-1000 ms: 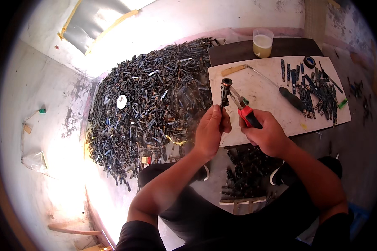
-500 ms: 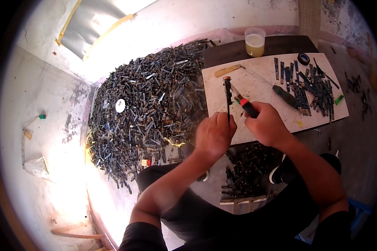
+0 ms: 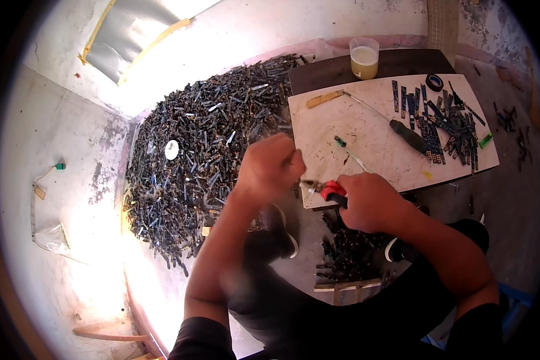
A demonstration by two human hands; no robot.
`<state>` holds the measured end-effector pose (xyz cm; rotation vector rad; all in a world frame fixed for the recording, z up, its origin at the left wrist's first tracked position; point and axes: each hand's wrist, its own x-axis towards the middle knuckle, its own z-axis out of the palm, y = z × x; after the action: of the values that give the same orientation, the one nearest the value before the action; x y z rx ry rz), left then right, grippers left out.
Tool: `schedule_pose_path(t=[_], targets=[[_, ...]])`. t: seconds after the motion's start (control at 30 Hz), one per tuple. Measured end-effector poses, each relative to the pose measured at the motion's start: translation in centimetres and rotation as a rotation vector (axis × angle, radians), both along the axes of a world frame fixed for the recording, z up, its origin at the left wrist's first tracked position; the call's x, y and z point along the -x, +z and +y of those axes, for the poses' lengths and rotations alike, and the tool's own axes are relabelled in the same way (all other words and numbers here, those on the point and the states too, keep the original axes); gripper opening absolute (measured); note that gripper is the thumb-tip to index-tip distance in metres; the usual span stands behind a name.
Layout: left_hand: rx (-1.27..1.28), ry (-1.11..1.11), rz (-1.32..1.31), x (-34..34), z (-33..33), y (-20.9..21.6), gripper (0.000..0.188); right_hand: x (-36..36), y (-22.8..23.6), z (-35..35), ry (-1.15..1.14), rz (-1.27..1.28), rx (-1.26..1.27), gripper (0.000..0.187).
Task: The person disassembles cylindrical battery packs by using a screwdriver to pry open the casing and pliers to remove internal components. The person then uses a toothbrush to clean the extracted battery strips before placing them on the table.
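Note:
My right hand is closed around the red-and-black handles of a pair of pliers. Their metal jaws point left toward my left hand, which is curled into a fist and somewhat blurred. A bit of something dark shows just under its fingers, too little to name. Beyond the pliers, on the pale board, lies a toothbrush with a green head. A screwdriver with a dark green handle rests farther right, beside several dark narrow circuit strips.
A large heap of dark strips covers the floor at left, with a white disc on it. A smaller dark pile sits below the board. At the back stand a cup of yellowish liquid and a roll of black tape.
My left hand has moved left and the upright dark strip it held no longer shows. The pliers have come down and swung leftward, uncovering the toothbrush. My left leg has shifted.

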<state>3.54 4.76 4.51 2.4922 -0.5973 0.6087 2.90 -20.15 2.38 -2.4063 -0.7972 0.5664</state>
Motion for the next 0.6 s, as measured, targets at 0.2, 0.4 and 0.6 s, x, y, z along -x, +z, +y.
schedule_pose_path(t=[0.2, 0.4, 0.6], targets=[[0.593, -0.11, 0.75, -0.3, 3.3, -0.3, 0.008, 0.1, 0.8, 0.2, 0.244, 0.107, -0.115, 0.032], [0.859, -0.206, 0.833, -0.2, 2.3, -0.6, 0.025, 0.1, 1.7, 0.3, 0.245, 0.243, -0.25, 0.035], [1.19, -0.288, 0.938, -0.2, 0.6, -0.9, 0.036, 1.0, 0.1, 0.2, 0.221, 0.37, -0.516, 0.035]])
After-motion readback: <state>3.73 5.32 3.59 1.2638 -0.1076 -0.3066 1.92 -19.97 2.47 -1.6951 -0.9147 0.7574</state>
